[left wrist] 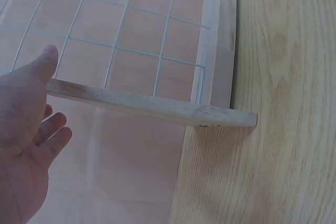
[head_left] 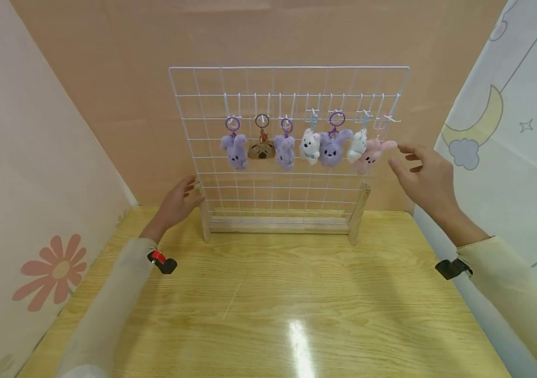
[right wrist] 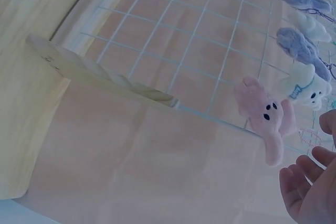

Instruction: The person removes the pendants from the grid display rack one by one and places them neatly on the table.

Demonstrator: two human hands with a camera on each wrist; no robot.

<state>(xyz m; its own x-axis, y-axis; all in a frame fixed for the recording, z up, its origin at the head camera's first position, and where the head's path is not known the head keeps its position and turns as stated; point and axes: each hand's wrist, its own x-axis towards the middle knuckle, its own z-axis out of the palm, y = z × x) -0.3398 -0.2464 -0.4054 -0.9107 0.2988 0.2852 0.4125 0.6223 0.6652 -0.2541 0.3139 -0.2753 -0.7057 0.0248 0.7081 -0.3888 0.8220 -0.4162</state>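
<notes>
A white wire grid rack (head_left: 273, 178) stands upright on wooden feet, with plush keychains hanging in a row from its hooks. At the right end hangs a pink plush keychain (head_left: 369, 156). My right hand (head_left: 426, 173) is just right of it, fingers bent loosely and thumb apart, with nothing held; whether a fingertip touches its ear I cannot tell. My left hand (head_left: 176, 203) is at the rack's left side by the wooden foot (left wrist: 131, 102). Its thumb (left wrist: 44, 64) and fingers lie on either side of the foot's upper end, without a visible grip.
Left of the pink keychain hang white plush keychains (head_left: 310, 146), lavender ones (head_left: 237, 152) and a brown one (head_left: 261, 150). The rack stands at the back of a wooden table (head_left: 249, 294), before a brown backdrop (head_left: 107, 79). Printed walls flank both sides.
</notes>
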